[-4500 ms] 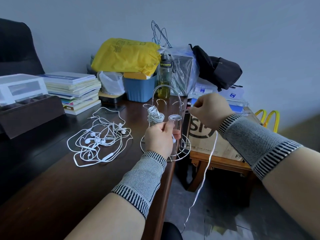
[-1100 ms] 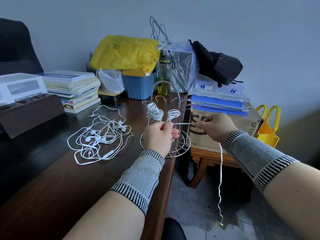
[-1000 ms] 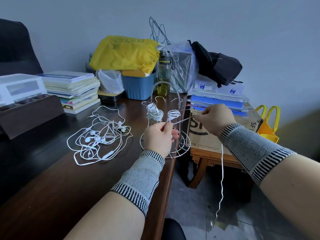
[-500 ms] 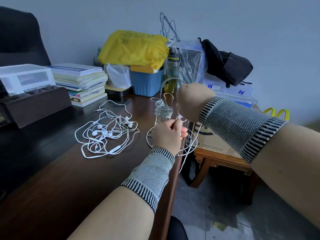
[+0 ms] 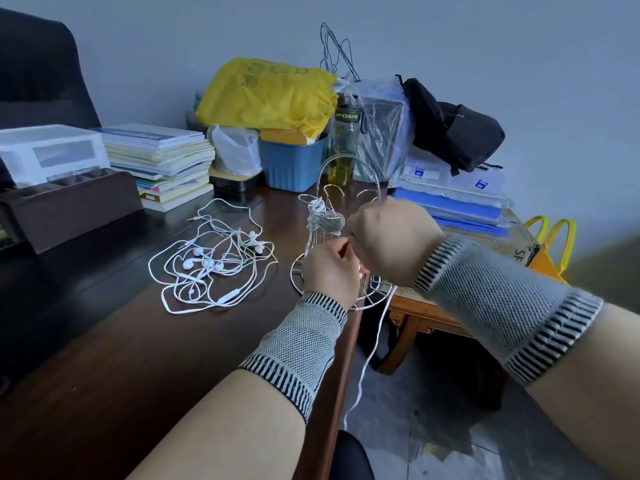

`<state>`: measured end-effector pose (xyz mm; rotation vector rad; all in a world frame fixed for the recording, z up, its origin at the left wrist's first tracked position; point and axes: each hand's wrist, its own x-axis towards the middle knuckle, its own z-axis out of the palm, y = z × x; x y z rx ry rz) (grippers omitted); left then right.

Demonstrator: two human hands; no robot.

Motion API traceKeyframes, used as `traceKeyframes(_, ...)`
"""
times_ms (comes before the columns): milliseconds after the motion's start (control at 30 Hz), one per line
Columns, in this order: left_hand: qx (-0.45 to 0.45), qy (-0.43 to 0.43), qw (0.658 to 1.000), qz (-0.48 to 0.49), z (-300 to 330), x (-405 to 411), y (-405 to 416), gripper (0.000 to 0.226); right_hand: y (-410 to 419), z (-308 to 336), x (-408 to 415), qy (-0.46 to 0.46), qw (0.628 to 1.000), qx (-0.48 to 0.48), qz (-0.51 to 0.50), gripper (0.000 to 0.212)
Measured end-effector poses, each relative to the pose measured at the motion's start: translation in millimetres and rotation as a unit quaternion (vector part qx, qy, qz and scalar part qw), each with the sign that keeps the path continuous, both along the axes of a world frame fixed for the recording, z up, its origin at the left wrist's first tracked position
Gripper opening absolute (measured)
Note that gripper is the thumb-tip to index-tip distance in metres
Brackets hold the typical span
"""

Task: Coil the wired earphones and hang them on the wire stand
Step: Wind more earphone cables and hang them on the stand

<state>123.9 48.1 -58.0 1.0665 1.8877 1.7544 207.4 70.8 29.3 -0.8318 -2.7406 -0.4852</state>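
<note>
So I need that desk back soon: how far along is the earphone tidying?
One coiled bundle already hangs on the wire stand. The left hand and right hand are together at the stand, working on another cable whose loose end trails off the desk edge. A tangled pile of earphones waits untouched, so most remains.

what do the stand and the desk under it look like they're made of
Wire stand: thin bare metal wire, shiny and silvery, likely chromed steel; its arch catches highlights and looks twisted or coiled.
Desk: dark brown wood or wood veneer with a glossy finish; faint grain and soft reflections show, so solid wood cannot be confirmed.
</note>
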Motion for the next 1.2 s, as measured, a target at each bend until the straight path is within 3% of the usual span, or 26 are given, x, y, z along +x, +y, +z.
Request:
traceKeyframes(100, 0.012, -0.006, 1.000, -0.006, 1.5, 0.8, -1.9, 0.035, 5.0, -26.8, 18.6, 0.111, 0.993, -0.010, 0.039, 0.018)
traceKeyframes(200, 0.034, -0.027, 0.999, -0.015, 4.9, 3.5, -5.1, 0.032, 15.4, -44.9, 33.1, 0.251, 0.961, -0.115, 0.033, 0.017)
traceKeyframes(267, 0.034, -0.007, 0.999, -0.009, 4.0, 3.5, -4.7, 0.031, 23.9, -48.7, 37.2, 0.290, 0.937, -0.194, -0.017, 0.015)
traceKeyframes(500, 0.030, -0.049, 0.998, -0.032, 2.2, 3.3, -4.3, 0.026, 36.6, -44.6, 32.8, 0.314, 0.884, -0.327, -0.114, 0.018)
traceKeyframes(700, 0.033, -0.056, 0.998, -0.024, 8.8, 7.4, -5.4, 0.022, 46.8, -44.5, 35.3, 0.301, 0.858, -0.373, -0.185, 0.028)
traceKeyframes(833, 0.034, -0.051, 0.998, -0.009, 7.8, 7.0, -3.7, 0.026, 50.7, -37.6, 40.7, 0.286, 0.884, -0.291, -0.228, 0.032)
traceKeyframes(1033, 0.028, -0.064, 0.998, -0.007, 4.5, 5.7, -1.2, 0.027, 36.5, -1.0, 23.1, 0.236, 0.947, -0.166, -0.144, 0.025)
traceKeyframes(1200, 0.032, -0.080, 0.996, -0.004, 5.0, 7.5, -0.9, 0.028, 28.6, 17.6, 3.7, 0.153, 0.974, -0.121, -0.119, 0.026)
